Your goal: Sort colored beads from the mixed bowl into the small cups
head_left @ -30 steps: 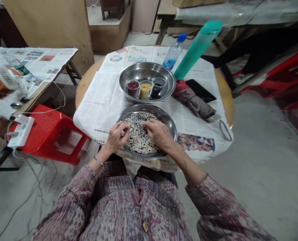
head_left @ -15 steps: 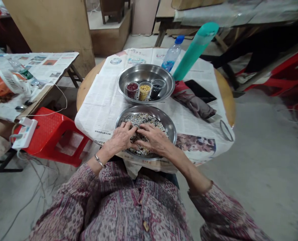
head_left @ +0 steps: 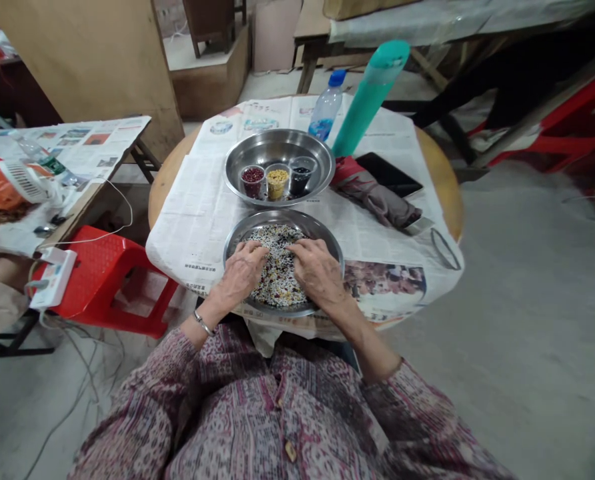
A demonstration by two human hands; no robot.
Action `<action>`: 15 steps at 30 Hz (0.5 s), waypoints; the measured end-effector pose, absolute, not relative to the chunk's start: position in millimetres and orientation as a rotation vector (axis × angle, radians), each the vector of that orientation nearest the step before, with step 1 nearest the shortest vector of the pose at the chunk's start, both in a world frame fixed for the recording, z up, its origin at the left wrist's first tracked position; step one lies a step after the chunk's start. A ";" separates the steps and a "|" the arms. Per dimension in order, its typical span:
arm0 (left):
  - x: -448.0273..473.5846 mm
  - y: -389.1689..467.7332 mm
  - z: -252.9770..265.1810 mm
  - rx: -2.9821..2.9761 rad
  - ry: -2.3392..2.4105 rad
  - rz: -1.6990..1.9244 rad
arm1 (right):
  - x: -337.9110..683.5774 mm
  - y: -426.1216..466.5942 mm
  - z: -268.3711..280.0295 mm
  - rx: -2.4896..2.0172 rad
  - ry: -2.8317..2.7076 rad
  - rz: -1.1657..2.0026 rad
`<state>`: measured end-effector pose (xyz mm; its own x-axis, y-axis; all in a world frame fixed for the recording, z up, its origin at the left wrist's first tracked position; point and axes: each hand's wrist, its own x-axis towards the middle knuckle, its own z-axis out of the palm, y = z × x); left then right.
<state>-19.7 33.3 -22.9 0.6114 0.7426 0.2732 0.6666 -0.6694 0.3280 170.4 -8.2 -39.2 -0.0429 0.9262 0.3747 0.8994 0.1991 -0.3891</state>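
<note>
The person's left hand [head_left: 242,270] and right hand [head_left: 320,272] stood apart, curled at the mixed grains and beans [head_left: 279,270] in the near steel bowl [head_left: 320,228]; whether either pinched any could not be told; newspaper [head_left: 192,207] draped the round wooden table [head_left: 447,180] above grey floor [head_left: 502,300]; beyond, a second steel bowl [head_left: 277,147] held three clear cups [head_left: 276,190]; farther off stood a wooden panel [head_left: 107,60].

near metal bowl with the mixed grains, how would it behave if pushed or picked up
The near metal bowl looks rigid, given its shiny metal wall. Its broad, low shape probably resists tipping when pushed. If it were lifted at a slant, the loose mixed grains would likely slide and could spill.
</note>
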 end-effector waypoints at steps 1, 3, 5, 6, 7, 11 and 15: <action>-16.4 31.0 -19.9 2.670 1.144 0.540 | 167.8 -8.7 -38.0 -1.704 -1.950 0.064; -10.6 27.1 -17.1 2.694 1.087 0.448 | 164.3 -9.5 -37.3 -1.683 -2.010 0.091; -7.6 25.7 -19.5 2.666 1.073 0.410 | 163.6 -9.4 -38.6 -1.643 -2.079 0.141; -7.3 26.1 -22.1 2.639 1.092 0.419 | 164.1 -9.1 -39.5 -1.633 -2.100 0.165; -7.8 27.1 -25.2 2.613 1.120 0.437 | 165.0 -8.8 -40.6 -1.636 -2.108 0.184; -12.0 33.3 -32.3 2.566 1.213 0.510 | 168.8 -9.0 -41.9 -1.691 -2.007 0.171; -8.1 36.2 -22.6 2.610 1.250 0.588 | 167.4 -12.2 -37.7 -1.716 -1.888 0.055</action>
